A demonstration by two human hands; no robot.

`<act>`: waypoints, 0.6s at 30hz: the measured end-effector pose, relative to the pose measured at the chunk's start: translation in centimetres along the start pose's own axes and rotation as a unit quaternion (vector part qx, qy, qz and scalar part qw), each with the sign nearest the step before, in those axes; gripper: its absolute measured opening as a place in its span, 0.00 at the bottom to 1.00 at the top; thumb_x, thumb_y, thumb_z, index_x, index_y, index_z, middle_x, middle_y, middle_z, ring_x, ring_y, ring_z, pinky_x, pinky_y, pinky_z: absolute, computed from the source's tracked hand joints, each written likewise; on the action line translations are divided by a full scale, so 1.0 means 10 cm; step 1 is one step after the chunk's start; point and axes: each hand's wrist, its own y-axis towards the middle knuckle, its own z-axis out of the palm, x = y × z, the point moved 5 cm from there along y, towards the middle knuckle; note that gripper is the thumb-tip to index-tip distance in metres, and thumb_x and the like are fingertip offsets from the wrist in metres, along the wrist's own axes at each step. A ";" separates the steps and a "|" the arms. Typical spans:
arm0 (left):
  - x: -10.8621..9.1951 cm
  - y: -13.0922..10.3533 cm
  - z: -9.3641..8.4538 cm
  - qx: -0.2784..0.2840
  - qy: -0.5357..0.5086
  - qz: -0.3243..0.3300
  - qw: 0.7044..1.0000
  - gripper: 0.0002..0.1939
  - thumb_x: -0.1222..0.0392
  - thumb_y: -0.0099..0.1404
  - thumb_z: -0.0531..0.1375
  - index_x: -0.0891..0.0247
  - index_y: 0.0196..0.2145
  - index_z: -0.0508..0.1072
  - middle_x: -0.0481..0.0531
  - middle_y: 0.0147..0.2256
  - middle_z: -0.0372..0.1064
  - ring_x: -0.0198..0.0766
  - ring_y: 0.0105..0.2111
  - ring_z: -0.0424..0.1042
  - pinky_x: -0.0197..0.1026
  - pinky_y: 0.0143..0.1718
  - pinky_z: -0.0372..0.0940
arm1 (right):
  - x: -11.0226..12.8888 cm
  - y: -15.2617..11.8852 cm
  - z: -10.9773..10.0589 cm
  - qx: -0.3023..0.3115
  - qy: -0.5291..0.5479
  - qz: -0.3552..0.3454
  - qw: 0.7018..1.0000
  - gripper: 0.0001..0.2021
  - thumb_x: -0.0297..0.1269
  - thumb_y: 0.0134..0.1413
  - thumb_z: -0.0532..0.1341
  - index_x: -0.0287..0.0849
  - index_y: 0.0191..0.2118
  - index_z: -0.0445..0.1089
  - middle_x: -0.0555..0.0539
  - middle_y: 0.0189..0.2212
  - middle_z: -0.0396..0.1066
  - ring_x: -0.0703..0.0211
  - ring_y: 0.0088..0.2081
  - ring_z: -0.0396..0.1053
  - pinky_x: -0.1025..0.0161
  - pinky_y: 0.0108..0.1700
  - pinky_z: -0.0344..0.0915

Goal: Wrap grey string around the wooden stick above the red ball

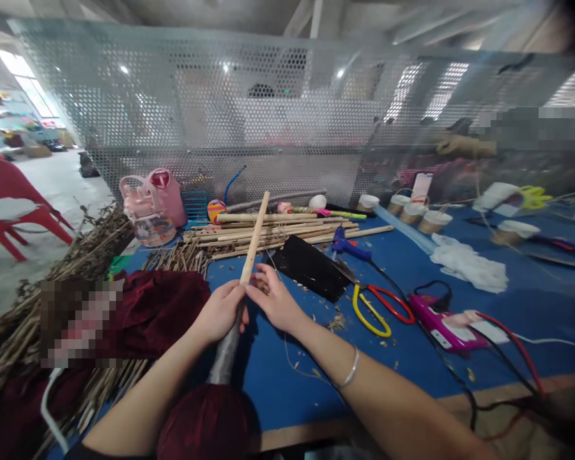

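Maroon ball (204,423): by the near edge of our surface (292,399).
Wrap (224,358): looks done below our grip.
Left hand (223,310): grasping the stick (255,246).
Right hand (275,299): at it, fingers curled, hold unclear.
Stick: mid-surface, upper wood not yet wrapped.
Spare sticks (311,228): toward the far edge.

and there's the perforated screen (196,118), right across behind the blue bench (282,399), lights (226,67) glinting in it; red chair (9,182) out left on grey floor (67,185), bright window (16,64) beyond, beams (299,18) overhead!
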 end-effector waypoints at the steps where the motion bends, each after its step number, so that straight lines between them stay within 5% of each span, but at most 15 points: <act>1: -0.02 -0.01 0.01 -0.002 -0.002 0.002 1.000 0.17 0.46 0.60 0.49 0.63 0.31 0.64 0.45 0.13 0.63 0.33 0.10 0.62 0.32 0.11 0.53 | -0.03 0.00 0.05 0.037 0.029 0.019 0.999 0.21 0.45 0.52 0.56 0.42 0.50 0.54 0.46 0.34 0.67 0.60 0.37 0.65 0.63 0.38 0.61; 5: -0.03 -0.04 0.00 -0.013 0.000 -0.005 1.000 0.15 0.48 0.61 0.48 0.63 0.32 0.63 0.44 0.13 0.62 0.33 0.10 0.61 0.32 0.11 0.54 | -0.05 -0.01 0.10 0.080 0.000 0.027 0.996 0.16 0.48 0.55 0.53 0.39 0.41 0.62 0.55 0.19 0.56 0.68 0.21 0.53 0.69 0.23 0.50; 11: 0.00 -0.01 -0.03 0.000 0.006 -0.013 1.000 0.15 0.47 0.62 0.47 0.62 0.31 0.61 0.44 0.13 0.63 0.33 0.10 0.61 0.32 0.11 0.53 | -0.03 0.04 0.02 0.104 0.014 0.064 0.992 0.16 0.50 0.51 0.56 0.41 0.37 0.58 0.58 0.16 0.52 0.70 0.17 0.46 0.70 0.20 0.45; 15: 0.00 0.00 -0.03 0.004 0.000 -0.016 1.000 0.15 0.46 0.62 0.47 0.62 0.29 0.60 0.43 0.13 0.62 0.32 0.10 0.61 0.31 0.11 0.53 | -0.02 0.10 -0.14 0.018 -0.042 0.007 0.999 0.25 0.50 0.50 0.57 0.40 0.49 0.56 0.44 0.37 0.64 0.60 0.36 0.63 0.64 0.35 0.60; 18: -0.01 -0.03 -0.03 0.010 -0.005 -0.008 1.000 0.16 0.46 0.62 0.47 0.62 0.31 0.61 0.43 0.13 0.62 0.32 0.10 0.61 0.32 0.11 0.54 | -0.04 0.11 -0.15 -0.002 -0.001 -0.018 1.000 0.32 0.52 0.52 0.55 0.41 0.58 0.46 0.37 0.52 0.55 0.53 0.53 0.55 0.56 0.50 0.56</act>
